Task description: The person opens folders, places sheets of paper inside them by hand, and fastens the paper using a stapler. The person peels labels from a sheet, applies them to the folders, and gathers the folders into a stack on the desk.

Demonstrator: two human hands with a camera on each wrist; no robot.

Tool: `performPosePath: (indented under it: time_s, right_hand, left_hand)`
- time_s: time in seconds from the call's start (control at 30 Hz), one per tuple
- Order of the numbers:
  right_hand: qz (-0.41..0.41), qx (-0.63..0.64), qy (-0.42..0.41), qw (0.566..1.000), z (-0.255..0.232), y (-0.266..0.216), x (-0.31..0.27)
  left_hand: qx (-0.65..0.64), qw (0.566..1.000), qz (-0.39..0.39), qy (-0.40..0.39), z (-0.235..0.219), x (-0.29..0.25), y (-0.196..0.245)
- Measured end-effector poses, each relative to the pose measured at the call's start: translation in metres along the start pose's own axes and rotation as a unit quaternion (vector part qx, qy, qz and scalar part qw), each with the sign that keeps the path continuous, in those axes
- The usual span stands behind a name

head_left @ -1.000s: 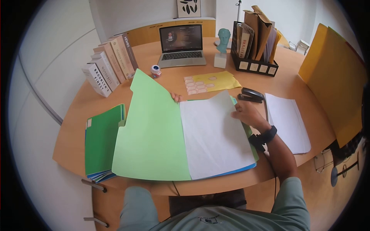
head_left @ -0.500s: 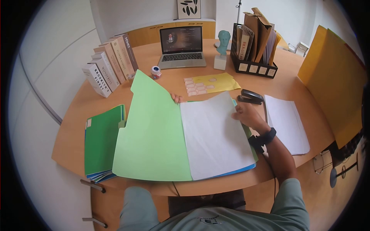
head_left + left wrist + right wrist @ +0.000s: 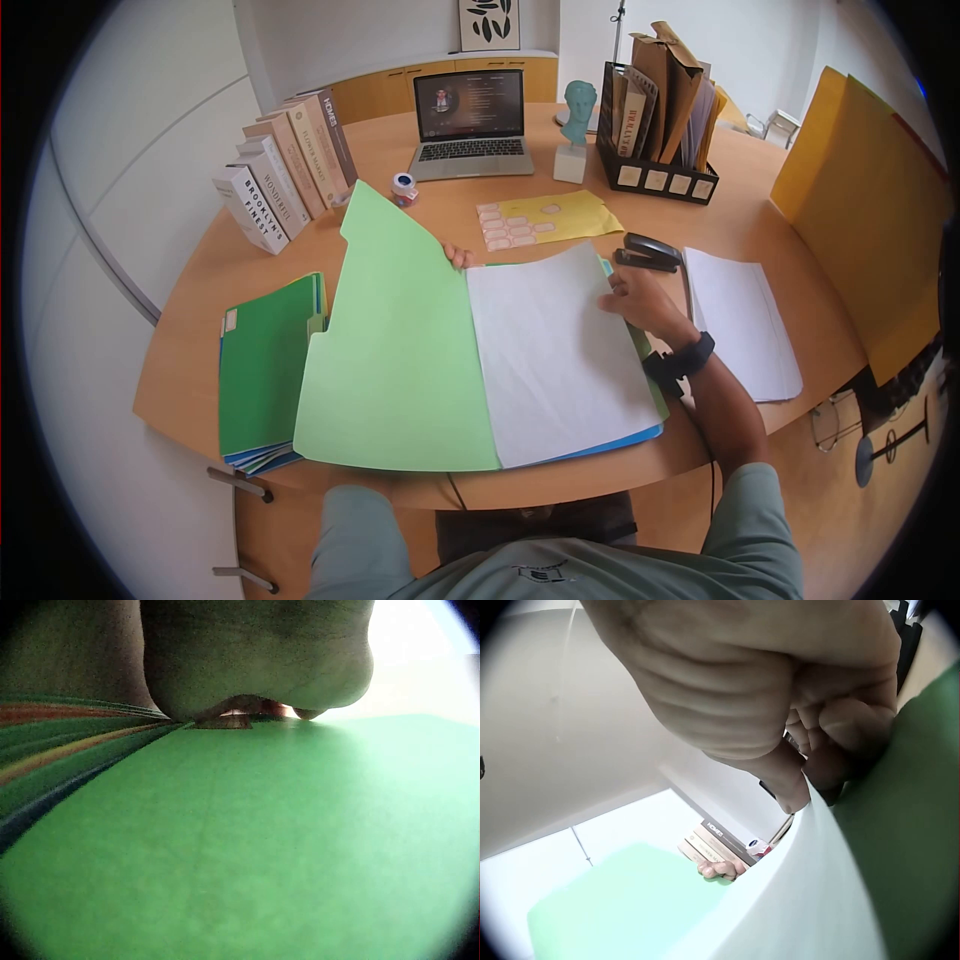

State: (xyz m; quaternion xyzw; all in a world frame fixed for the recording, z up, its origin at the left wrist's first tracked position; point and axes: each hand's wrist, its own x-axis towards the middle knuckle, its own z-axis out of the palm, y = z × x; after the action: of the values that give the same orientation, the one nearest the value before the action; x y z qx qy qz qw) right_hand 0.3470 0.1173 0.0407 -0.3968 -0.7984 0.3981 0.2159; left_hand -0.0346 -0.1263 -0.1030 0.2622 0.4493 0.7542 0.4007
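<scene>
A light green file folder (image 3: pixel 400 370) stands open on the desk, its left cover tilted up. The left hand (image 3: pixel 457 254) is mostly hidden behind that cover, its fingers hooked over the upper edge near the fold. In the right wrist view, the same left-hand fingers (image 3: pixel 721 869) show over the edge. White paper (image 3: pixel 560 360) lies on the folder's right half. The right hand (image 3: pixel 645 298) pinches the paper's right edge, thumb (image 3: pixel 795 796) on the face and other fingers behind it. In the left wrist view, green card (image 3: pixel 240 840) fills the space below the hand.
Dark green folders (image 3: pixel 265 370) are stacked at the left. A black stapler (image 3: pixel 648 252) and white sheets (image 3: pixel 745 320) lie to the right. Beyond are a yellow envelope (image 3: pixel 545 218), a laptop (image 3: pixel 470 125), a bust (image 3: pixel 577 130), books (image 3: pixel 290 165) and a file box (image 3: pixel 660 180).
The paper's upper right part has gone from a sharp raised peak to a smoother curve. Both hands stay almost in place.
</scene>
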Motion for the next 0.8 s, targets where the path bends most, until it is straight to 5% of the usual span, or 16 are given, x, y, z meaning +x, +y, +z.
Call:
performPosePath:
  time_s: [0.47, 0.8]
  right_hand:
    - [0.007, 0.001, 0.004, 1.0, 0.001, -0.002, 0.0]
    - [-0.068, -0.147, 0.064, 0.985, -0.006, -0.004, -0.007]
  left_hand:
    - [0.001, 1.0, -0.001, -0.003, 0.004, 0.004, 0.002]
    - [0.02, 0.999, 0.018, -0.036, 0.032, 0.031, 0.012]
